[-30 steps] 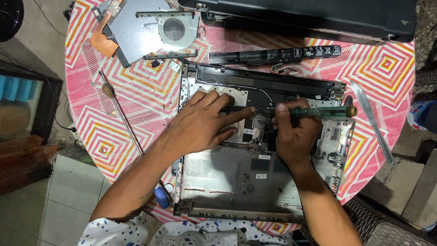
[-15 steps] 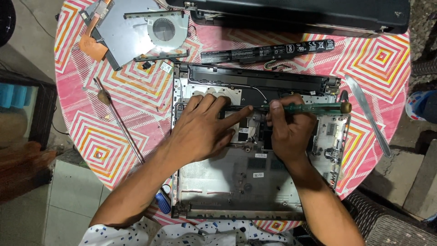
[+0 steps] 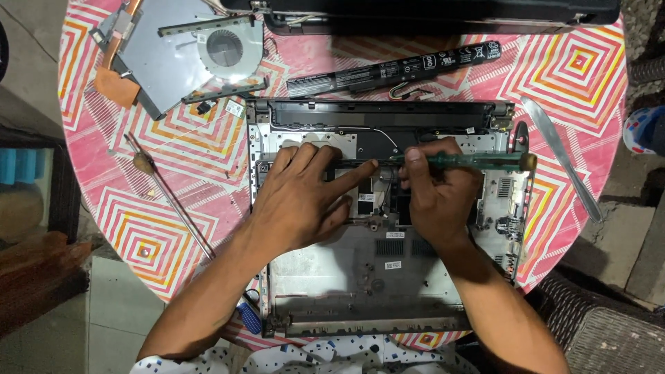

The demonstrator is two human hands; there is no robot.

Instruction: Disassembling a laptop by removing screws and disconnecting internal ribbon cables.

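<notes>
lying crosswise, green screwdriver [image 3: 464,161] tip pointing left, right hand [image 3: 436,197] grip closed around it

A single head-worn camera looks almost straight down from above the person's chest. It sits close enough that the round surface with its pink, orange and white diamond-patterned cloth [image 3: 575,76] nearly fills the frame. Both forearms enter from the bottom edge, pointing away from the viewer. Strips of floor show along the left and right edges. No second view shares the scene.
</notes>
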